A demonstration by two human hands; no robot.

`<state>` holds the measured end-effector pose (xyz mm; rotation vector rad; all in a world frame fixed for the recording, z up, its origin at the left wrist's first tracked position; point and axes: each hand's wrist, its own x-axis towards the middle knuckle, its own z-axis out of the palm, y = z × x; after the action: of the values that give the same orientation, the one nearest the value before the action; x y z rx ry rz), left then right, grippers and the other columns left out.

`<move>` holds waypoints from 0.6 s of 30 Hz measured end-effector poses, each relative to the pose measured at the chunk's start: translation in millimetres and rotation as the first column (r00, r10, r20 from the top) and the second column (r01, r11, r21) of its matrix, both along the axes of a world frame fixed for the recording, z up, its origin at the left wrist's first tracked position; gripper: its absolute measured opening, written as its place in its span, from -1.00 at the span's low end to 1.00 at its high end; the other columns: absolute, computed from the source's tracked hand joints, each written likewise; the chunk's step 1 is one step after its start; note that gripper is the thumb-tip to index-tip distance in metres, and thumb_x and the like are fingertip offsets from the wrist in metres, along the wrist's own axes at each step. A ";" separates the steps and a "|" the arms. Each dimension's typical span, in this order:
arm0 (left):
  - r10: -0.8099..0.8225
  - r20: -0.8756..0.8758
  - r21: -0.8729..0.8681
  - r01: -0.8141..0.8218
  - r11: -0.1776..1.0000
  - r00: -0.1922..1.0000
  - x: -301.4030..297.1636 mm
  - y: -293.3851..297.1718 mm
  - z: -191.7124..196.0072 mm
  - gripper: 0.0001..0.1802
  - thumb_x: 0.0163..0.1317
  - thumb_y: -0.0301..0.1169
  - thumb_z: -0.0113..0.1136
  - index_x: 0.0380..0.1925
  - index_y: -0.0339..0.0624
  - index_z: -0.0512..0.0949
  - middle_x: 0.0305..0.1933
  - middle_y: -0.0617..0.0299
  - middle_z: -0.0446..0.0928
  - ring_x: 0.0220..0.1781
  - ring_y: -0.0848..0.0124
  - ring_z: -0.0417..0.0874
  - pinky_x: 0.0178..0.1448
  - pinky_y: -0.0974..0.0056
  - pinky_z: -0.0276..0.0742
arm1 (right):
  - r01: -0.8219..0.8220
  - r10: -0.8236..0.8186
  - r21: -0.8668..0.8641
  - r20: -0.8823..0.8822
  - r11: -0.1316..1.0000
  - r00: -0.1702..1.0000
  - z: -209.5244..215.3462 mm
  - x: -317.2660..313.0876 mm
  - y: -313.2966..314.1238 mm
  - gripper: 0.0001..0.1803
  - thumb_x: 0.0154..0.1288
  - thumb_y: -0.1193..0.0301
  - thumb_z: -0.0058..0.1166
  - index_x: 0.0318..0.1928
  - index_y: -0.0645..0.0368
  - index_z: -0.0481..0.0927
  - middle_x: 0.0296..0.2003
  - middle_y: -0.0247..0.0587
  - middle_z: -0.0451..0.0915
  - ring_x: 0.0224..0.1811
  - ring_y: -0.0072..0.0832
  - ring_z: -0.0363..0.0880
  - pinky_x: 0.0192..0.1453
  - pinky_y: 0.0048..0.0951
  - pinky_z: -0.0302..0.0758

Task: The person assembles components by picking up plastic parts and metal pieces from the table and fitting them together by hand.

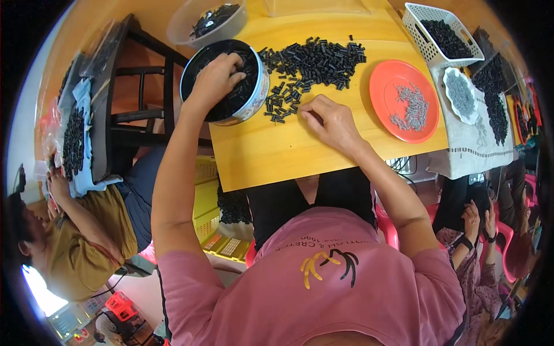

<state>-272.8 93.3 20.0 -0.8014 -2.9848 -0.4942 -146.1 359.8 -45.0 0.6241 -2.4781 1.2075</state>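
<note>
Inside a round tin (254,104) of black pieces, at the table's far left corner, is my left hand (218,76). Its fingers curl closed above the dark contents, and what they hold is hidden. My right hand (330,122) rests on the yellow table, fingers bent in and thumb near the index finger. Any small thing in that grip cannot be made out. Just beyond its fingertips lie loose short black tube pieces (281,104), spreading from a larger heap (323,60). To the right, an orange-red plate (381,86) carries small silvery metal pieces (412,109).
Behind the tin stands a clear plastic tub (238,26) with black pieces. At far right are a white basket (424,43), a scalloped white dish (460,95) and a cloth (470,147). One person (86,230) sits at left, another (476,248) at right.
</note>
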 end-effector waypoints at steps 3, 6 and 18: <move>-0.060 0.108 0.043 0.056 0.998 0.992 -3.7 -3.1 -4.1 -0.86 0.14 -0.46 0.24 -0.38 -0.31 0.53 -0.30 -0.05 0.58 -0.18 0.01 0.61 -0.11 0.10 0.50 | -0.003 0.003 -0.005 0.024 1.000 1.000 -1.2 -0.5 -1.6 -0.91 0.24 0.42 0.16 -0.29 0.17 0.61 -0.36 -0.18 0.59 -0.42 -0.23 0.62 -0.33 -0.32 0.53; -0.015 0.307 0.135 -0.028 0.990 0.951 1.4 -0.1 0.9 -0.91 0.11 -0.50 0.20 -0.42 -0.32 0.55 -0.31 -0.11 0.59 -0.17 -0.06 0.59 -0.09 0.04 0.49 | 0.005 -0.005 -0.007 0.013 1.000 1.000 -2.5 -0.4 -0.9 -0.91 0.24 0.41 0.15 -0.30 0.15 0.61 -0.36 -0.19 0.60 -0.41 -0.23 0.62 -0.32 -0.31 0.53; 0.007 0.269 0.262 -0.080 0.962 0.963 15.3 -16.5 2.7 -0.88 0.14 -0.57 0.26 -0.34 -0.26 0.51 -0.49 0.22 0.52 -0.48 0.46 0.54 -0.36 0.38 0.42 | 0.006 -0.003 -0.104 0.024 0.995 1.000 20.1 10.4 19.6 -0.89 0.25 0.44 0.14 -0.25 0.20 0.62 -0.32 -0.15 0.61 -0.31 -0.26 0.62 -0.26 -0.37 0.55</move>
<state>-257.6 76.7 22.7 -0.6909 -3.0573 -1.0602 -135.7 379.4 -24.9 0.5797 -2.4157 1.3399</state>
